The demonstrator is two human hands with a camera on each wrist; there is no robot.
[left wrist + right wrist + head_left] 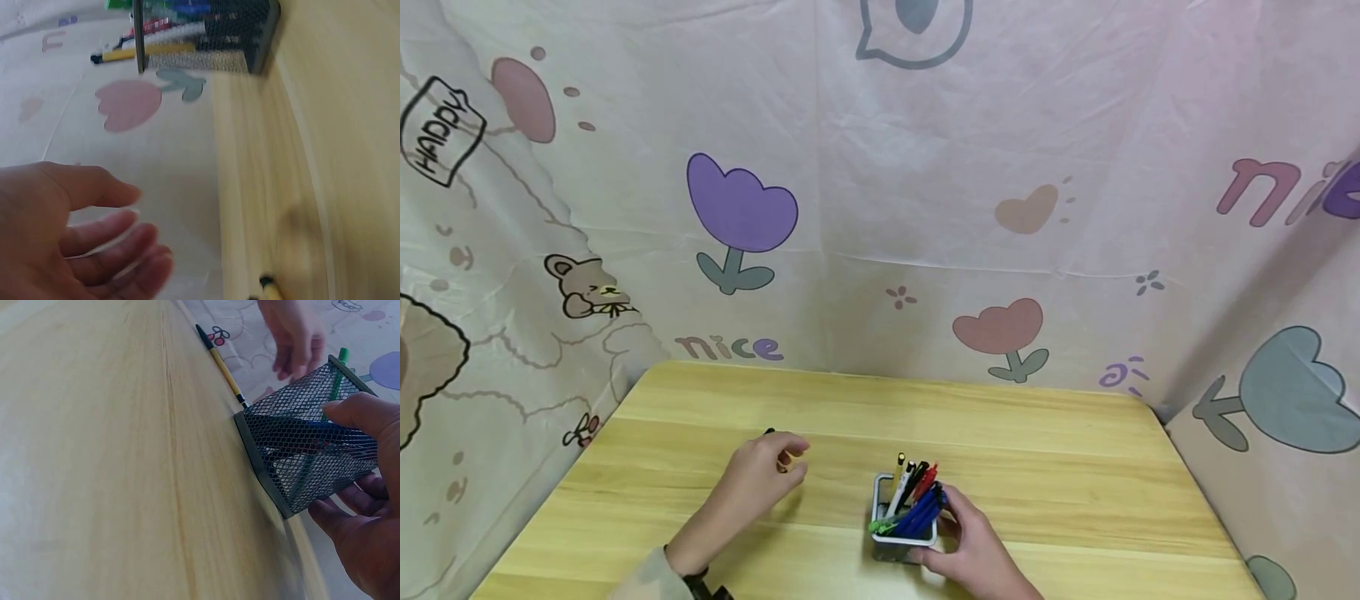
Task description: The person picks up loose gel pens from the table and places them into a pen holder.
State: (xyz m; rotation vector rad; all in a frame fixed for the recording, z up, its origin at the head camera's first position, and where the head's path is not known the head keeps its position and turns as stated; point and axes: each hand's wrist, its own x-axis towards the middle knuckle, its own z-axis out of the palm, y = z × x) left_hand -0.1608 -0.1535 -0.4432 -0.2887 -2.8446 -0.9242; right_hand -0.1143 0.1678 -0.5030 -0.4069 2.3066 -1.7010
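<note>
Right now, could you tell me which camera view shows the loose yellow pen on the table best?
The right wrist view: the yellow pen lies full length on the table. The left wrist view catches only its tip; in the head view the left hand hides nearly all of it.

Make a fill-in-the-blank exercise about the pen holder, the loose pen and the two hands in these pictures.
1. The right hand grips the mesh pen holder, which stands on the ______ table.
2. The yellow pen lying on the table has a ______ cap.
3. The left hand holds ______.
4. The holder's walls are made of black wire ______.

Missing words: wooden; black; nothing; mesh
</note>
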